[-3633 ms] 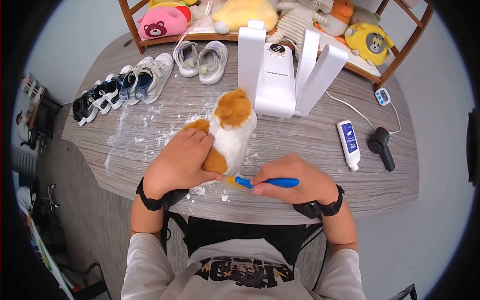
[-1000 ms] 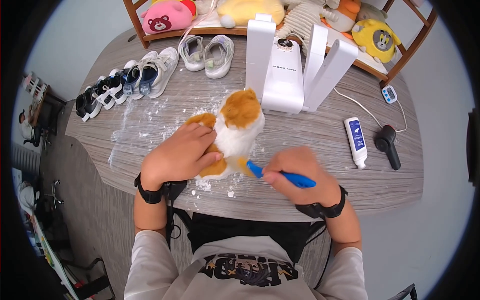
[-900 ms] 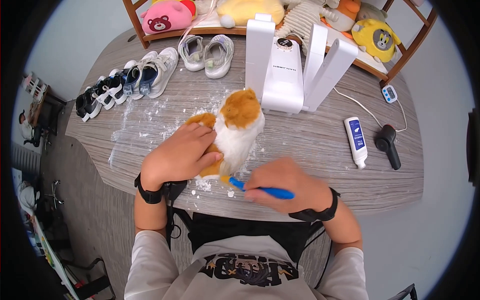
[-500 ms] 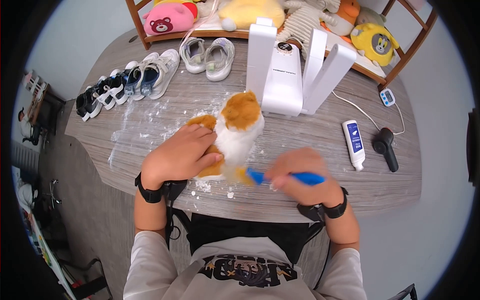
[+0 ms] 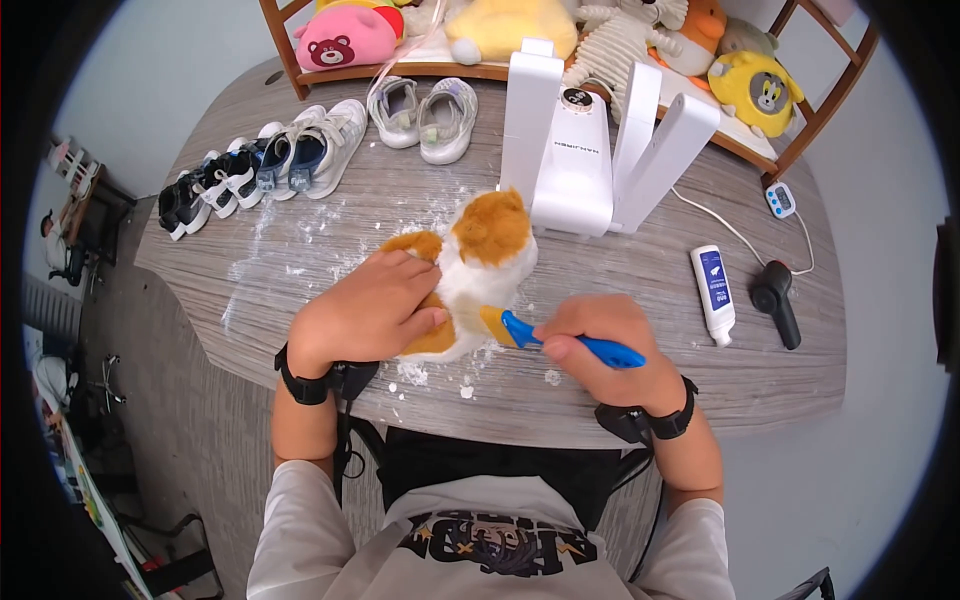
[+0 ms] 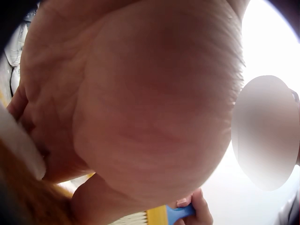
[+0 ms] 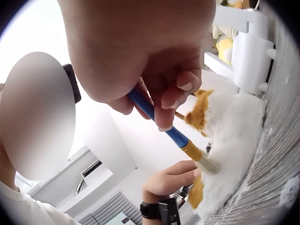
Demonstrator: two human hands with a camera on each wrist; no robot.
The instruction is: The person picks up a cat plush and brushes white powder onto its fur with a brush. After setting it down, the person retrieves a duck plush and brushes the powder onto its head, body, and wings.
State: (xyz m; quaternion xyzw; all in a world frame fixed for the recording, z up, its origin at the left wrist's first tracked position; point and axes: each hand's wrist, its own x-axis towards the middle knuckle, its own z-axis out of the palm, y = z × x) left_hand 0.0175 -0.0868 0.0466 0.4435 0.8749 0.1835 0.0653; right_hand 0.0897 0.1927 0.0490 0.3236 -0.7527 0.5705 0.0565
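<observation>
An orange and white furry toy animal [image 5: 470, 285] lies on the wooden-grain table with white powder around it. The left hand [image 5: 365, 310] rests on its orange back, fingers spread over the fur and thumb toward the brush. Fingers and thumb of the right hand [image 5: 610, 350] are curled round the blue handle of a brush [image 5: 520, 329] with a yellow collar. In the right wrist view the pale bristles of the brush [image 7: 191, 151] touch the white fur of the toy [image 7: 234, 140]. Part of the toy is hidden beneath the left hand.
Behind the toy stands a white device [image 5: 575, 170] with upright arms. Several shoes [image 5: 290, 155] line the back left. A white bottle [image 5: 712, 295], a black handheld device [image 5: 775, 303] and a small timer [image 5: 780, 200] lie at the right. Plush toys fill a wooden shelf [image 5: 480, 70].
The right hand and brush have swept back and forth beside the toy's lower side; the bristles now sit a little higher. The left hand stays on the toy. The head view has shifted slightly.
</observation>
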